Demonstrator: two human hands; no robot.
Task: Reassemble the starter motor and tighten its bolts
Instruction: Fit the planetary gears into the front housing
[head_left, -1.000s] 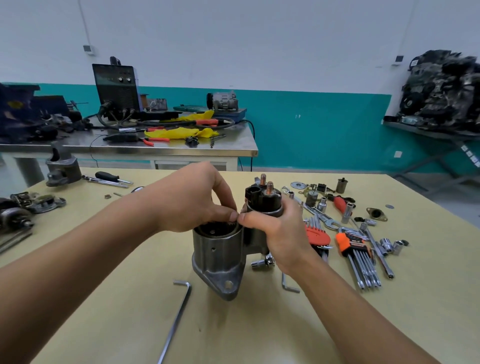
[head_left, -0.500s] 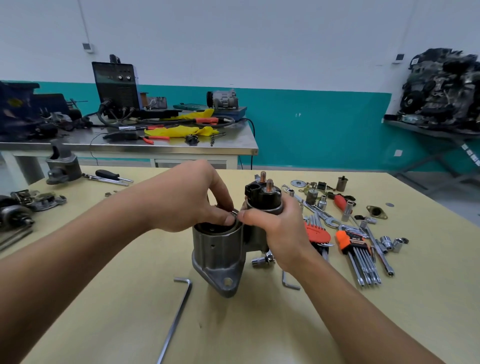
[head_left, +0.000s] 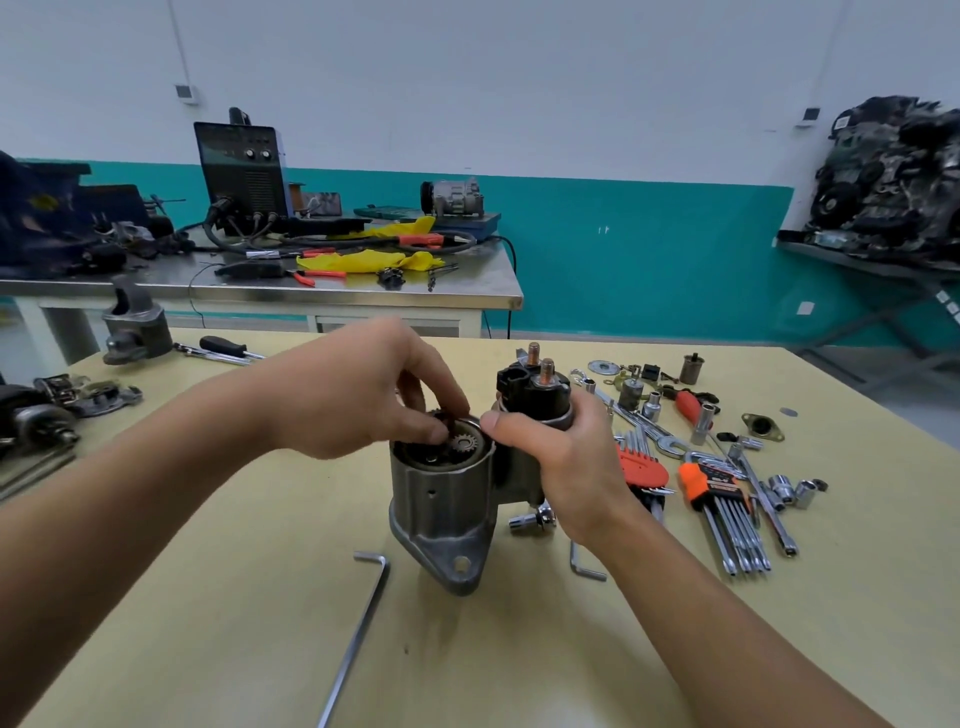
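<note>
Two bare hands meet at the grey cast-metal starter motor housing (head_left: 441, 499), upright mid-table on the yellow tabletop (head_left: 260, 597). Left hand (head_left: 353, 395), at ten o'clock, pinches a small steel gear (head_left: 464, 444) in its open top. Right hand (head_left: 566, 457), at three o'clock, grips the black-capped solenoid (head_left: 535, 389).

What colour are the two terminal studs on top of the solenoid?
Copper-coloured studs, standing on the solenoid's black cap. Shows best in the head view, the only one.
</note>
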